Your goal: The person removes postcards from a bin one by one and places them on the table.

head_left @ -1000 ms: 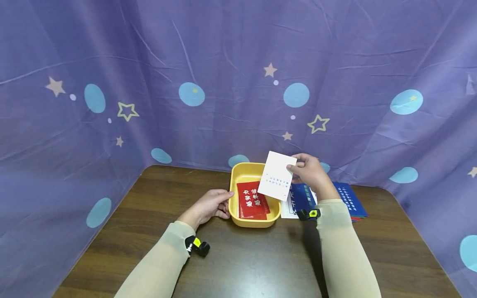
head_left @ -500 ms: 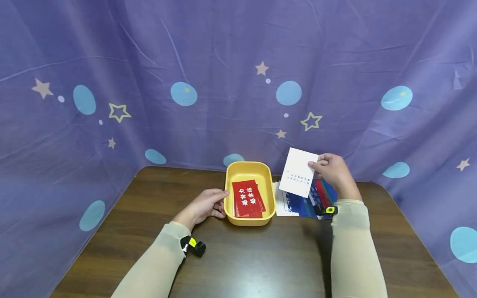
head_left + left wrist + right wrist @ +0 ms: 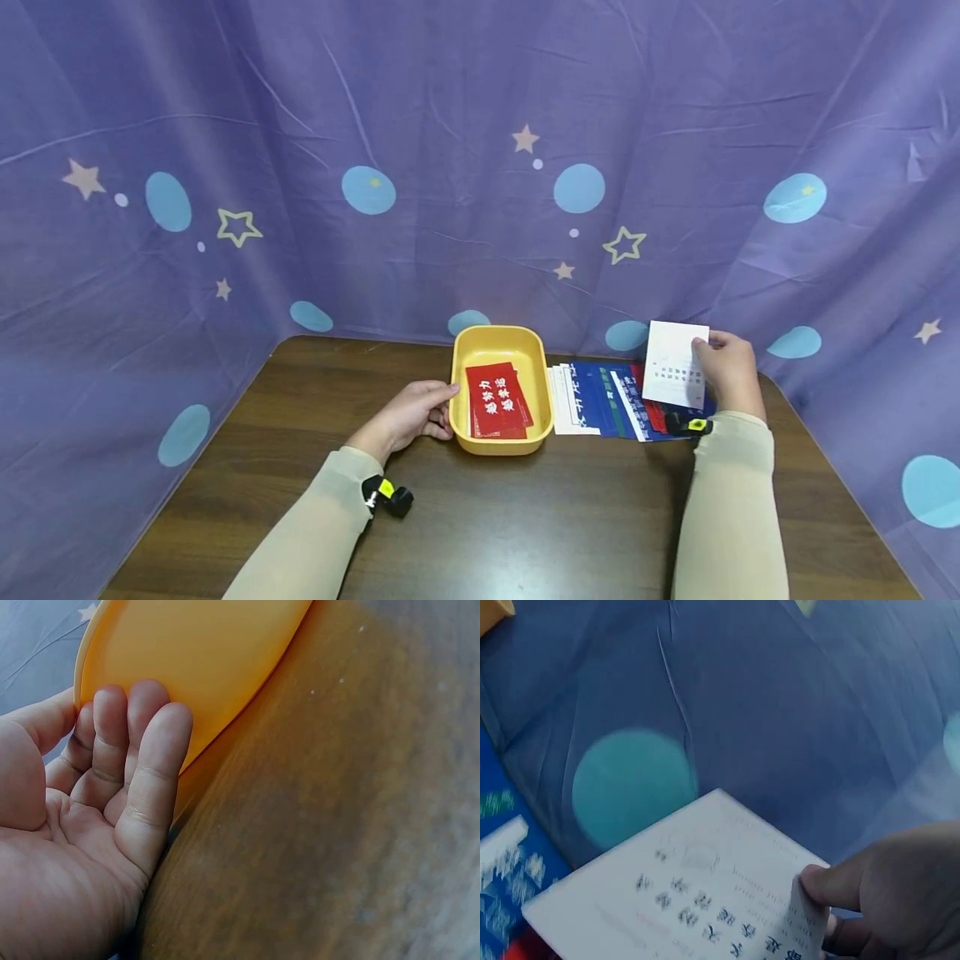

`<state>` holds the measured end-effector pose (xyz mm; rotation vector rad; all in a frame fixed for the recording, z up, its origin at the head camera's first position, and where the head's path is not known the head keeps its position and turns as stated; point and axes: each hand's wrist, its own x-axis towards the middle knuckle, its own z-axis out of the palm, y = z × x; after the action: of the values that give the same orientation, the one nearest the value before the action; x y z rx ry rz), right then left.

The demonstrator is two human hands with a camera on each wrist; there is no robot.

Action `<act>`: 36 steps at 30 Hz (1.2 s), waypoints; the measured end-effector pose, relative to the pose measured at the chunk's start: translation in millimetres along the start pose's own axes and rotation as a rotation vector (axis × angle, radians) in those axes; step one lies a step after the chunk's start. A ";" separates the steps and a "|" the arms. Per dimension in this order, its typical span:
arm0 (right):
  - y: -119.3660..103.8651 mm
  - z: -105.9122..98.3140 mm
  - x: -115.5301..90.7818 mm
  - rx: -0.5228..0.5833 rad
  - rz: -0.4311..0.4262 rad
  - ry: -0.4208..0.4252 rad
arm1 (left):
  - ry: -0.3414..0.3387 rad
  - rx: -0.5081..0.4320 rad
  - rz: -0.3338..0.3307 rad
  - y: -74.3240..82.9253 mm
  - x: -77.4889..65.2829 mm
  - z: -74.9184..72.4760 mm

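Note:
My left hand [image 3: 411, 414] grips the left side of a yellow plastic tray [image 3: 501, 448], thumb on the rim. In the left wrist view the curled fingers [image 3: 154, 772] lie against the tray's outer wall. Several red cards [image 3: 491, 398] with white Chinese characters lie inside it. My right hand [image 3: 731, 371] pinches a white card [image 3: 675, 358] by its right edge, thumb on the printed face. That card is held tilted over the right end of a spread row of cards [image 3: 592, 400], hiding part of it. Small dark characters show on the card [image 3: 705, 900] in the right wrist view.
The row beside the tray overlaps in white, blue and red. A brown wooden table [image 3: 480, 533] carries everything. Behind it hangs a purple curtain [image 3: 450, 125] with stars and blue ovals, close to the table's back edge.
My right hand has carried the white card from over the tray's right edge rightward to the far end of the row, uncovering the blue cards. My left hand stays on the tray.

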<state>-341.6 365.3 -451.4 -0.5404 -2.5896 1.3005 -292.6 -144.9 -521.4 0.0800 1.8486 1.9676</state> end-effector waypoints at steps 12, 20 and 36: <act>32.3 20.5 11.9 0.099 0.158 -0.135 | -0.001 -0.005 0.003 3.3 -2.6 -1.1; 31.5 13.5 10.1 0.043 0.064 -0.023 | -0.004 -0.006 0.004 2.0 0.2 0.0; 37.4 -11.5 4.9 -0.142 0.070 0.026 | -0.004 -0.006 0.004 -0.9 0.8 -0.2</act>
<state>-333.5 396.1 -474.5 -0.6730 -2.6786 1.1269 -293.2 -144.8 -522.5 0.0858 1.8415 1.9747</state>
